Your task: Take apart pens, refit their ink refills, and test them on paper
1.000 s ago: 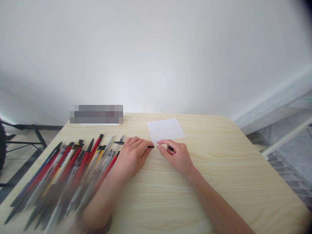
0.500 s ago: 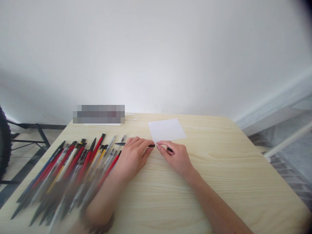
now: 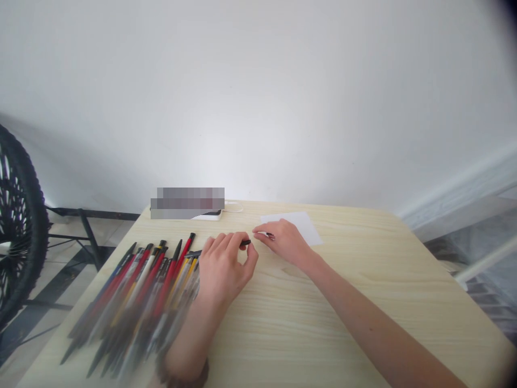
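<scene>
My left hand [image 3: 226, 264] is closed around a black pen [image 3: 194, 254], which lies crosswise under the fingers. Its dark end shows between thumb and forefinger, pointing right. Just to the right, my right hand [image 3: 285, 240] is pinched, with a small black pen part [image 3: 270, 235] showing between thumb and fingers; most of that piece is hidden. A narrow gap separates the two hands. Behind the right hand a sheet of white paper [image 3: 307, 226] lies on the table, partly covered by it. Left of my left forearm lies a spread of pens [image 3: 141, 285] in red, black, yellow, white and clear.
The wooden table [image 3: 363, 302] stands against a white wall. At its back left is a blurred-out device with a white edge [image 3: 214, 215] and a white cable [image 3: 236, 206]. A bicycle wheel [image 3: 24, 231] stands on the floor to the left.
The view has shifted, so the table sits lower and further right. My hands have drawn slightly apart, and the right one has moved up over the paper's edge. Each still holds its black piece.
</scene>
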A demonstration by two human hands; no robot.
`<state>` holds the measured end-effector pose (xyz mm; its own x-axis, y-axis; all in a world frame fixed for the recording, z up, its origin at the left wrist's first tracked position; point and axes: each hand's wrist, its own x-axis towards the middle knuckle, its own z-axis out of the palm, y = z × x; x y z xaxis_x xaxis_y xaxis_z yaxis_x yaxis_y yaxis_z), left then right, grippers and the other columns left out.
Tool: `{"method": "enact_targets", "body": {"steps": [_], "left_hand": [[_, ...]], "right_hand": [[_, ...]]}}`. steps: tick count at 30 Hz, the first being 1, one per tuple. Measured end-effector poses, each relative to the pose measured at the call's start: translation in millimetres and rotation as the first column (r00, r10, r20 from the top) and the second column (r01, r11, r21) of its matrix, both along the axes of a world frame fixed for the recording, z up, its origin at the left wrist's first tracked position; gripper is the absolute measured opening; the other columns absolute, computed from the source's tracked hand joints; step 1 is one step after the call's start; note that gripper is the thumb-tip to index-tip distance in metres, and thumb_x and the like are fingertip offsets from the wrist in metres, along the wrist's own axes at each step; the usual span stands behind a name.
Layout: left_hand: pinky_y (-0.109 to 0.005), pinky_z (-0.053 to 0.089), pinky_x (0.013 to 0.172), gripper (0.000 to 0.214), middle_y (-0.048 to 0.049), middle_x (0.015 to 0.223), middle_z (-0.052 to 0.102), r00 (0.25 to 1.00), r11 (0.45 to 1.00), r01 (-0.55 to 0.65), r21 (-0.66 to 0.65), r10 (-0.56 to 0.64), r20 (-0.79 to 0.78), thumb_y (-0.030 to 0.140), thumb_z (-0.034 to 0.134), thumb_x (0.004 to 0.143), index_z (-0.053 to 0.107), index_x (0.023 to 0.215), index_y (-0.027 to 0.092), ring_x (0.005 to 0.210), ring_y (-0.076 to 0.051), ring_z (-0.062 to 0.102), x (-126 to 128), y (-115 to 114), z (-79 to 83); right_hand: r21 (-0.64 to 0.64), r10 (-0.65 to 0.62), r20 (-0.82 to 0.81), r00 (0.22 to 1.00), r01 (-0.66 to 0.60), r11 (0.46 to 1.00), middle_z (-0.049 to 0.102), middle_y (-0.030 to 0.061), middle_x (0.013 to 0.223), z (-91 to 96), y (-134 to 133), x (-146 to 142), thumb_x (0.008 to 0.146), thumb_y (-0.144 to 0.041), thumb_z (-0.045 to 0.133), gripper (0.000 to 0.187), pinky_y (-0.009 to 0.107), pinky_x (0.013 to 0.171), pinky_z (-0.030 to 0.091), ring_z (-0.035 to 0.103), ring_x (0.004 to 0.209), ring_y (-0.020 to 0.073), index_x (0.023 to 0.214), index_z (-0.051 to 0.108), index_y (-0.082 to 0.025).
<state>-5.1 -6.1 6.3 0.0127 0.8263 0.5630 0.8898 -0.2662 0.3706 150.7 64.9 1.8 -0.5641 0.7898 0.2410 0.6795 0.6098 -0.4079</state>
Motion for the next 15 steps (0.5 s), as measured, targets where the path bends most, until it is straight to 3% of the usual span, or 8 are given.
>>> {"method": "enact_targets", "body": {"steps": [3,7,15], "left_hand": [[-0.032,0.037,0.067,0.007,0.0003,0.063,0.061,0.996,0.994,-0.088,-0.063,0.085,-0.039,0.022,0.051,0.077,0.057,0.074,0.02,0.062,-0.017,0.056,-2,0,1.4],[-0.033,0.036,0.065,0.008,0.0003,0.058,0.059,0.99,0.987,-0.107,-0.123,0.095,-0.1,0.022,0.05,0.076,0.055,0.07,0.02,0.059,-0.018,0.054,-3,0,1.8],[-0.033,0.036,0.066,0.01,0.0006,0.059,0.059,0.989,0.983,-0.107,-0.15,0.09,-0.119,0.022,0.049,0.077,0.055,0.07,0.021,0.06,-0.018,0.055,-2,2,-1.3]], "right_hand": [[0.023,0.058,0.015,0.998,-0.058,0.998,0.072,0.0009,0.088,-2.3,14,-16,0.089,-0.031,0.047,0.022,0.029,0.076,0.037,0.063,0.076,0.014,0.092,0.067,-0.023],[0.026,0.077,0.024,0.997,-0.077,0.997,0.072,0.002,0.088,-8.7,20,-27,0.089,-0.032,0.047,0.023,0.03,0.076,0.037,0.064,0.08,0.0153,0.09,0.068,-0.022],[-0.002,0.053,-0.018,0.998,-0.053,0.999,0.071,0.0046,0.098,-12.3,10,-17,0.09,-0.036,0.046,0.027,0.032,0.079,0.036,0.064,0.082,0.0163,0.097,0.066,-0.021]]}}
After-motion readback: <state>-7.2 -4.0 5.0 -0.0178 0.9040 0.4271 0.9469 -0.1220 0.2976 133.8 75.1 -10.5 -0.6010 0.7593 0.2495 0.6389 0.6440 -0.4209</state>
